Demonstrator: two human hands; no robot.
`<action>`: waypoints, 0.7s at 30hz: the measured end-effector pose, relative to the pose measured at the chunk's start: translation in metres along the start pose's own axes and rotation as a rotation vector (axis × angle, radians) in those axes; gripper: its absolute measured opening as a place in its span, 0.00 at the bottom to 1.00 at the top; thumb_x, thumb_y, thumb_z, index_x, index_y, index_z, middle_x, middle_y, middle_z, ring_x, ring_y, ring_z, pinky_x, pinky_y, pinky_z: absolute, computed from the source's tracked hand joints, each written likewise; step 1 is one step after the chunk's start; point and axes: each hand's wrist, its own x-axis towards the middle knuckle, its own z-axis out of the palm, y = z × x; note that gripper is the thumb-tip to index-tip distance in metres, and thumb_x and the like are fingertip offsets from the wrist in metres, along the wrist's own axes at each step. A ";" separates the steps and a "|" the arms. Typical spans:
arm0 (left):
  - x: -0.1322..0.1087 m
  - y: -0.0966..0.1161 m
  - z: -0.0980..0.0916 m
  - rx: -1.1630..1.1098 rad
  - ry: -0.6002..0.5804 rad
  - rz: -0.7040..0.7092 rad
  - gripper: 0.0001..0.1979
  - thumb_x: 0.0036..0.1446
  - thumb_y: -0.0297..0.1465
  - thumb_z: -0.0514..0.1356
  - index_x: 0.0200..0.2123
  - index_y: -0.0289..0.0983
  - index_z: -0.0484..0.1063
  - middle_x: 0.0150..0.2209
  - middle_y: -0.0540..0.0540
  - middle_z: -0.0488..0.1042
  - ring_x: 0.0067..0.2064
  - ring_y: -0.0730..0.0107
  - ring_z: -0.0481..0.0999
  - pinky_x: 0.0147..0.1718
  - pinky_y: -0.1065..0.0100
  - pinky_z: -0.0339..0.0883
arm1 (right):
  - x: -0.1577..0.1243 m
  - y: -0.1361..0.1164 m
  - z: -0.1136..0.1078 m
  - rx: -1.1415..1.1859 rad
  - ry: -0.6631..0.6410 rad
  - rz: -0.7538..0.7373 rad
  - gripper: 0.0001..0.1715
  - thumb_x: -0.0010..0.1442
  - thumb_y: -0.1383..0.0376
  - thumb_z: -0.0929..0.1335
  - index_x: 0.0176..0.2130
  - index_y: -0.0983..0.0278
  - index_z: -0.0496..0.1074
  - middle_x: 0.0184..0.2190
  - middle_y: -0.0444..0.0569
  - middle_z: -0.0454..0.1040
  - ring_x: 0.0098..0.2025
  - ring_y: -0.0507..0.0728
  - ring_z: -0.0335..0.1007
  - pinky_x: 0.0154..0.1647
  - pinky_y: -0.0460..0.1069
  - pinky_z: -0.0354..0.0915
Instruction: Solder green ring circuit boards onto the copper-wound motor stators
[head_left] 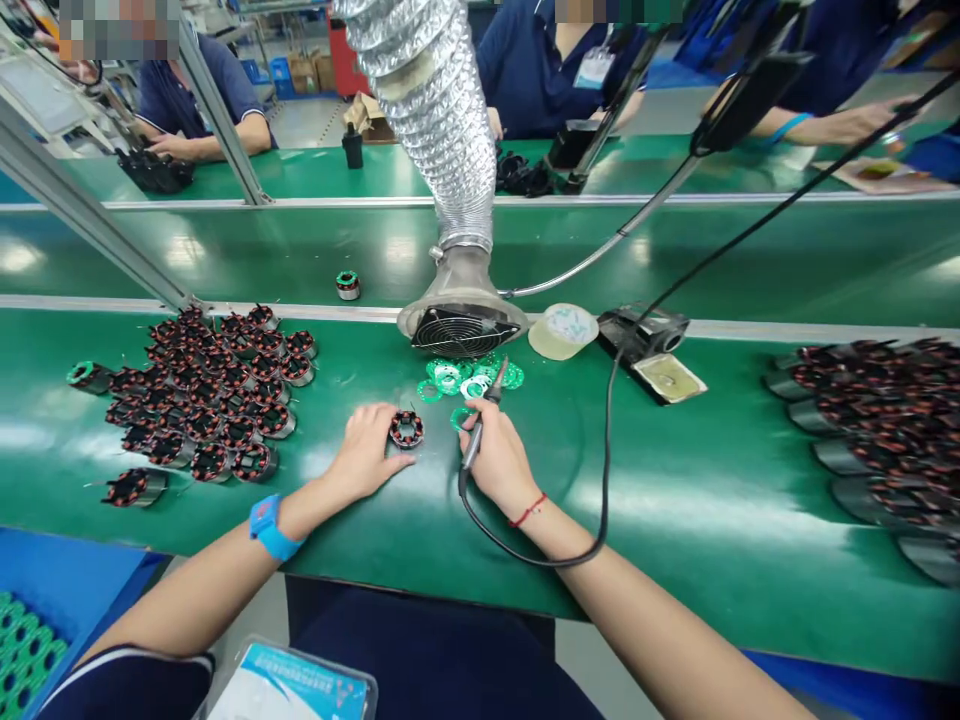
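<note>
Busy workshop, with co-workers (210,90) in dark blue along the top of the frame; green table (645,500) across the middle. Under a fume hood (465,292), just below the centre, has a wound core (407,442) on the table, beside the left hand (366,458). Spreads that hand, fingertips against the core's upper left, thumb stretched out just below; cannot tell a light touch from a firm grip. Pinches a soldering iron (473,443) like a pen in the right hand (504,465), tip up towards a scatter of green rings (448,377). By those fingers, a single green ring (456,421), possibly touching.

Seems partway along, to judge by the cores. On the middle core, shows bare windings and no green ring on top. Of finished-looking, green-topped ones, shows at least two: one core (348,288) above centre, another core (90,378) at far left. Leaves many more in the left cluster (202,400) and the right cluster (885,430), mostly black and copper on top; cannot tell done from undone there. Iron stand (649,330) right of centre, unoccupied by the iron.
</note>
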 end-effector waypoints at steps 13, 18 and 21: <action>0.024 0.026 -0.040 0.102 -0.420 0.347 0.23 0.53 0.30 0.62 0.54 0.38 0.67 0.49 0.42 0.73 0.50 0.52 0.69 0.52 0.51 0.62 | -0.038 0.000 -0.048 0.065 0.054 -0.273 0.15 0.64 0.60 0.65 0.50 0.60 0.71 0.36 0.49 0.82 0.35 0.56 0.79 0.39 0.51 0.72; 0.019 0.022 -0.018 0.039 -0.354 0.360 0.28 0.59 0.32 0.60 0.61 0.39 0.59 0.54 0.39 0.69 0.54 0.54 0.67 0.53 0.53 0.63 | -0.053 0.007 -0.046 0.178 0.234 -0.122 0.11 0.62 0.59 0.66 0.42 0.60 0.74 0.39 0.51 0.81 0.39 0.58 0.79 0.41 0.52 0.74; 0.015 0.014 -0.009 -0.064 -0.263 0.309 0.26 0.57 0.34 0.63 0.57 0.38 0.60 0.52 0.39 0.70 0.52 0.56 0.69 0.52 0.55 0.65 | -0.056 0.013 -0.040 0.271 0.264 -0.019 0.11 0.62 0.59 0.66 0.40 0.61 0.74 0.36 0.49 0.81 0.37 0.57 0.79 0.40 0.53 0.74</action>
